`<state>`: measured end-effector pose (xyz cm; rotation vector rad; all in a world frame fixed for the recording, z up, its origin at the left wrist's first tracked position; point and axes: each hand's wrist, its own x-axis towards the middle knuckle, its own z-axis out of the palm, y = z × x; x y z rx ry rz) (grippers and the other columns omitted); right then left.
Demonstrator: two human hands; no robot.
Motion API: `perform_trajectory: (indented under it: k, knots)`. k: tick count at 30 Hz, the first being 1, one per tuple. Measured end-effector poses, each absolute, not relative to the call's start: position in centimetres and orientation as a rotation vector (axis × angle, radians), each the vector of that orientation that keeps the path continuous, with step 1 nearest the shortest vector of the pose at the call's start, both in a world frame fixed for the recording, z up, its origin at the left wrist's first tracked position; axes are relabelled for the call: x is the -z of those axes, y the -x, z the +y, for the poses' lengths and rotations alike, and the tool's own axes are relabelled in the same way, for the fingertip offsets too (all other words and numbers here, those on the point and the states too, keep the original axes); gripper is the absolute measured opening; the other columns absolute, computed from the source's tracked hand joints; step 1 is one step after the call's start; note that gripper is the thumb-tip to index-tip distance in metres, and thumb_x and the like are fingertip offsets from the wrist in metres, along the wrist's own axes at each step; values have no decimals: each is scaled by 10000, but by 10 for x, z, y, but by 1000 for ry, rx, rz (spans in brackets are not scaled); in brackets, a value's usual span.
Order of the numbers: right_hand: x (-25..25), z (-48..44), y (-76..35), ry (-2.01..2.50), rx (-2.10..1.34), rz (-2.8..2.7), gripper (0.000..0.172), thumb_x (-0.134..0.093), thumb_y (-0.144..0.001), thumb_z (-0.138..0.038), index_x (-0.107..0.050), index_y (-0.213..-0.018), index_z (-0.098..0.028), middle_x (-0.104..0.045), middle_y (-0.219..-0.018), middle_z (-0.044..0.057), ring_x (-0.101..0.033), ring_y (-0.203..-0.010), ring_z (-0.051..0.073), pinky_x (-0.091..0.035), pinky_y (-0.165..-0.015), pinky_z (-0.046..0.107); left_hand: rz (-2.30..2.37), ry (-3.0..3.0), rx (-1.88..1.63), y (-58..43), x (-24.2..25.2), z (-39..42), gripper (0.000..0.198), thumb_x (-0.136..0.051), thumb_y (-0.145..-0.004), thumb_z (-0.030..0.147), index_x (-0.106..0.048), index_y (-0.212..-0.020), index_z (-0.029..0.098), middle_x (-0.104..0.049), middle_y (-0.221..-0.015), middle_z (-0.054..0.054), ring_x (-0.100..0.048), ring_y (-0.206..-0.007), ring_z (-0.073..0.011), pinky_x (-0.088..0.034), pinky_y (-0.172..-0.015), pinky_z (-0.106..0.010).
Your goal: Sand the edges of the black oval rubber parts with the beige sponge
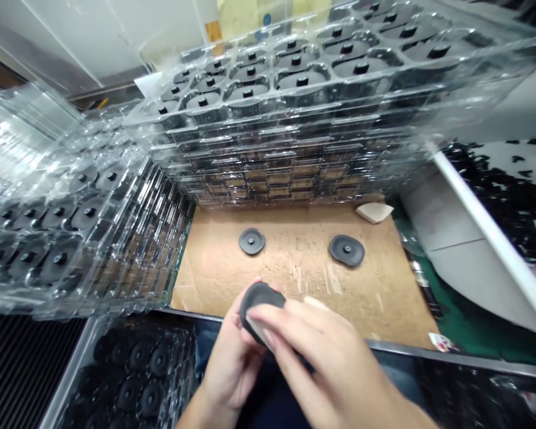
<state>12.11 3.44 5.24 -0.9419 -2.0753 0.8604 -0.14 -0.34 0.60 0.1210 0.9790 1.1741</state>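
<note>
In the lower middle of the head view, my left hand [232, 354] is closed around a dark grey round disc [261, 292] with a notched edge, tilted up above the bench front. My right hand [335, 351] pinches a thin pale piece [259, 330] and presses it against the near rim of the disc; its material is hard to make out, and most of it is hidden by my fingers. Two similar discs, each with a small central stud, lie apart on the cardboard: a left disc [252, 241] and a right disc [347, 250].
Behind the cardboard sheet [290, 223] rises a tall stack of clear plastic trays [277, 128] holding discs. More trays [67, 232] stand left, and another tray [134, 369] sits lower left. A cream wedge [375, 211] lies back right, near a white bin [486, 220] of small black parts.
</note>
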Motion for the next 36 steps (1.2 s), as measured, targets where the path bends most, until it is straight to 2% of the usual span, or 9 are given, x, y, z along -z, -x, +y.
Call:
perform_trajectory:
  k: [3, 5, 7, 10, 12, 16, 22, 28, 36]
  knots:
    - [-48, 38, -115, 1013, -919, -2138, 231, -432, -820, -92, -641, -886, -163, -647, -736, 29, -568, -640, 158, -442, -610, 298, 974, -84, -1198, 1, -3, -5, 390, -710, -650, 221, -626, -1030, 249, -672, -1000, -35, -590, -971, -200, -417, -922, -337]
    - [-46, 38, -113, 1055, -726, -2034, 239, -427, -826, -104, -631, -949, -122, -650, -760, 61, -562, -647, 175, -436, -614, 321, 914, -84, -1174, 0, -4, -5, 322, -720, -639, 280, -661, -951, 228, -686, -919, -32, -602, -936, -197, -423, -915, -333]
    - [-46, 35, -114, 1019, -645, -1956, 257, -426, -832, -110, -607, -1015, -97, -655, -785, 77, -569, -663, 178, -441, -627, 325, 871, -115, -1181, -1, -7, -3, 401, -775, -553, 294, -669, -933, 227, -686, -931, -28, -601, -937, -191, -432, -897, -293]
    - [-44, 29, -128, 972, -945, -2000, 243, -461, -830, -108, -610, -1009, -179, -669, -806, 20, -599, -689, 142, -466, -642, 270, 864, -153, -1246, 3, -11, 0, 566, -829, -436, 261, -652, -974, 264, -670, -999, -7, -607, -924, -190, -467, -827, -258]
    - [-40, 27, -143, 1086, -1137, -1922, 210, -480, -842, -159, -630, -967, -238, -677, -840, -6, -621, -729, 136, -489, -636, 239, 866, -166, -1274, 4, -13, 1, 576, -834, -426, 242, -652, -972, 263, -667, -992, -3, -613, -902, -185, -476, -797, -247]
    - [-24, 25, -163, 1428, -1130, -1514, 179, -524, -831, -329, -662, -919, -259, -689, -910, 10, -645, -797, 183, -532, -621, 237, 815, -165, -1279, 1, -16, 2, 572, -827, -448, 252, -643, -990, 265, -656, -1003, -7, -623, -883, -182, -467, -805, -252]
    - [-17, 22, -155, 1458, -1200, -1326, 178, -551, -808, -355, -675, -883, -252, -692, -894, 10, -640, -825, 192, -536, -713, 253, 855, -143, -1256, -3, -16, -1, 612, -825, -437, 179, -619, -1008, 261, -641, -1030, -24, -623, -877, -197, -453, -840, -301]
    - [-17, 19, -154, 1445, -1220, -1327, 209, -568, -790, -388, -682, -886, -241, -694, -867, 21, -643, -774, 197, -543, -711, 280, 826, -135, -1299, -1, -16, -2, 560, -815, -477, 189, -633, -1002, 257, -654, -1024, -20, -617, -920, -184, -482, -767, -229]
    - [-14, 20, -156, 1445, -1245, -1369, 226, -562, -790, -396, -682, -897, -238, -700, -896, 24, -648, -799, 204, -543, -737, 296, 697, 59, -1229, 3, -7, -5, 493, -679, -680, 276, -552, -1155, 238, -639, -1108, -77, -602, -1004, -217, -477, -875, -305]
